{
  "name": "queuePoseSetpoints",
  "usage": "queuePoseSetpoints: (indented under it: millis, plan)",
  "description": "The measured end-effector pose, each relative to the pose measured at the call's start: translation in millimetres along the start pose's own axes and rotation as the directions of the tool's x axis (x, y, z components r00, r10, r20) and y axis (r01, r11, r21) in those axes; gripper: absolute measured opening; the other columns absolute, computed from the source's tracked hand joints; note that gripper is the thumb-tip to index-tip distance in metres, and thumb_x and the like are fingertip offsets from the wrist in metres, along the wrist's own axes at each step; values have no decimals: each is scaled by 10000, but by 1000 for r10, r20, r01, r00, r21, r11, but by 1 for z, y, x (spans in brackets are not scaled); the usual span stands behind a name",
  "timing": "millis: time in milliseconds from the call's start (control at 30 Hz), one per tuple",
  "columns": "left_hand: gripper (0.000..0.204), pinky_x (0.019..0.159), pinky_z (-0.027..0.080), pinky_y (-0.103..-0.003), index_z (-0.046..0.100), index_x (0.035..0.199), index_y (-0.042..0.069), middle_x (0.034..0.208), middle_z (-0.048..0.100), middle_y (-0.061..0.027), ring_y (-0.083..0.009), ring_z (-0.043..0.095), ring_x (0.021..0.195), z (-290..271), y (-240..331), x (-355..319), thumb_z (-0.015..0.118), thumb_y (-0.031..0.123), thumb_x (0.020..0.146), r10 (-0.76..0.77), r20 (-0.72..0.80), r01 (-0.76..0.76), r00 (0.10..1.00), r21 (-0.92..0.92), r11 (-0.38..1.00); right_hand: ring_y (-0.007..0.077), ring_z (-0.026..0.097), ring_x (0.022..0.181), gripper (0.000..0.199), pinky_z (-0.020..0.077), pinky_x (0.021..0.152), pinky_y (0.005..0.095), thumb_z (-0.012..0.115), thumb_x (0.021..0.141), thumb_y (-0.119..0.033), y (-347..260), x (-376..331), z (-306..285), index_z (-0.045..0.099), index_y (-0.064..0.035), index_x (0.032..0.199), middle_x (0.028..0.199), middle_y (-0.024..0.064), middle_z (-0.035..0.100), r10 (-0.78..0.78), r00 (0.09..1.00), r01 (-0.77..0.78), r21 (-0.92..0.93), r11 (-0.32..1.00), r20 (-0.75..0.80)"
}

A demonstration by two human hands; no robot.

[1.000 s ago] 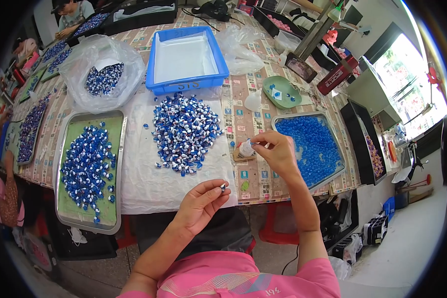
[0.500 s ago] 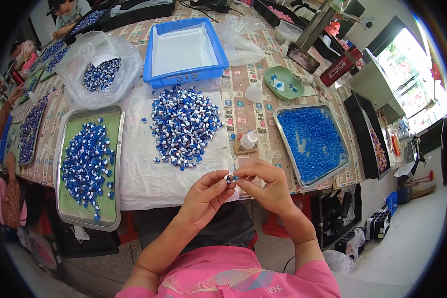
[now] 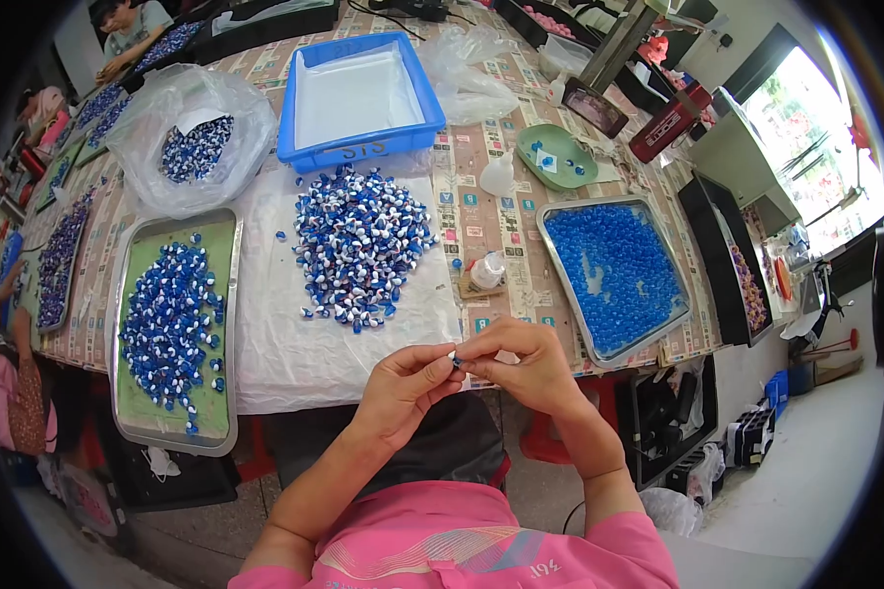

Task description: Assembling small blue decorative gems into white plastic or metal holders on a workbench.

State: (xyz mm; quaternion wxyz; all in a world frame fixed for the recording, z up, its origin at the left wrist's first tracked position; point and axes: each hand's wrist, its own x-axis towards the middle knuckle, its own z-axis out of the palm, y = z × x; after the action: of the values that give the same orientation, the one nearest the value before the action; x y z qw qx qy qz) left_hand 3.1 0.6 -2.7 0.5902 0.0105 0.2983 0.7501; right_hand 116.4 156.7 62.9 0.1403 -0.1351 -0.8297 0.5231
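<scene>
In front of my body, at the table's near edge, a small blue-and-white bead (image 3: 455, 360) is pinched between my fingertips. My left hand (image 3: 403, 395) grips it with thumb and fingers from the left. From the right, my right hand (image 3: 525, 368) closes thumb and forefinger on the same piece; its fingers partly cover it. Just beyond my hands, a heap of blue-and-white beads (image 3: 359, 245) lies on a white sheet (image 3: 265, 358). To the right, a metal tray (image 3: 611, 361) holds clear blue beads (image 3: 614, 280). A green-lined metal tray (image 3: 147, 432) of two-tone beads stands at left.
A small white-capped bottle (image 3: 487, 271) stands beyond my right hand. Farther back are a blue plastic tub (image 3: 363, 152), a plastic bag (image 3: 192, 191) of beads, a green dish (image 3: 560, 172), a phone (image 3: 595, 108) and a red flask (image 3: 670, 123). Other people sit at far left.
My two hands' fingertips have drawn together. The light-blue bit that showed at my right fingertips is now hidden against the blue-and-white bead. The view has shifted slightly.
</scene>
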Motion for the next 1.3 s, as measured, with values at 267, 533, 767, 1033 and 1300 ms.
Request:
queuePoseSetpoints:
  millis: [267, 533, 767, 1033, 1300]
  plan:
    - [188, 818, 579, -295, 638, 1120, -9, 979, 684, -117, -175, 675, 877, 16, -8, 3, 625, 29, 936, 35, 30, -36, 999, 44, 998, 205, 687, 864, 233, 533, 745, 311, 727, 778, 43, 3, -8, -13, 754, -58, 987, 964, 81, 728, -152, 988, 152, -2, 988, -25]
    - [106, 732, 503, -229, 632, 1019, 32, 892, 618, -28, -94, 587, 790, 9, 55, -33, 626, 34, 913, 579, -171, -335, 797, 673, 659, 233, 679, 935, 234, 542, 788, 330, 688, 807, 28, 25, -17, -102, 724, -44, 1027, 1017, 99, 719, -222, 932, 117, -343, 932, -286]
    - [150, 707, 494, -281, 639, 1047, -22, 911, 645, -42, -118, 592, 770, -114, 150, -114, 611, 26, 907, 931, 86, 132, 355, 981, -141, 268, 648, 868, 184, 516, 788, 370, 703, 767, -29, 102, -30, -202, 719, -48, 950, 947, 104, 694, -42, 873, -348, -682, 643, -485]
    - [210, 679, 484, -308, 656, 1058, -2, 925, 643, -92, -188, 609, 767, -134, 151, -116, 622, -14, 851, 891, 96, 414, 444, 860, -299, 234, 638, 832, 223, 505, 766, 347, 723, 740, -27, 117, -25, -205, 704, -44, 962, 923, 97, 694, 31, 881, -357, -622, 697, -471]
    - [222, 826, 467, -354, 663, 1055, -3, 1081, 596, -107, -265, 581, 1009, -46, 103, -70, 641, -4, 834, 882, 253, 228, 398, 904, -362, 88, 623, 882, 207, 502, 786, 243, 680, 851, -7, 78, -28, -171, 683, -9, 1059, 967, 33, 686, 177, 895, -181, 29, 983, -409]
